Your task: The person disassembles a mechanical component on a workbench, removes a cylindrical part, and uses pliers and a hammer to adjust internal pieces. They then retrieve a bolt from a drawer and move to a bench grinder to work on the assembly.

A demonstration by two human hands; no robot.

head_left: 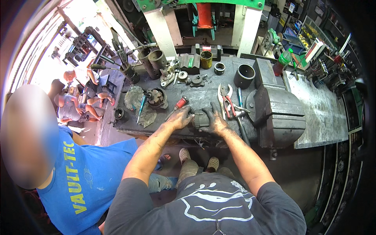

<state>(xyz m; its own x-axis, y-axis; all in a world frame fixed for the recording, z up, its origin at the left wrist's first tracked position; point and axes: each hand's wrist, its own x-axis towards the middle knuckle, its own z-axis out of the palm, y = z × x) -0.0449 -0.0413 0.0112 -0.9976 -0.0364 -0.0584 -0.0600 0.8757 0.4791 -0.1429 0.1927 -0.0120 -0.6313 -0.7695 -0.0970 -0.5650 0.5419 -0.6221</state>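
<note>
Head view: on our tabletop [201, 96] we had a blue-handled screwdriver [141, 104], then a red-handled tool [181, 103] by our left hand [181, 118]. Next came the ribbed metal part [201, 120] near the front edge; our hands sat apart, touching either side, couldn't tell how tightly. Past our right hand [216, 123]: red-handled pliers [229, 103], chunky vise [281, 113].

The right hand [217, 123] partly hides the right end of the ribbed metal part [200, 120].
</note>
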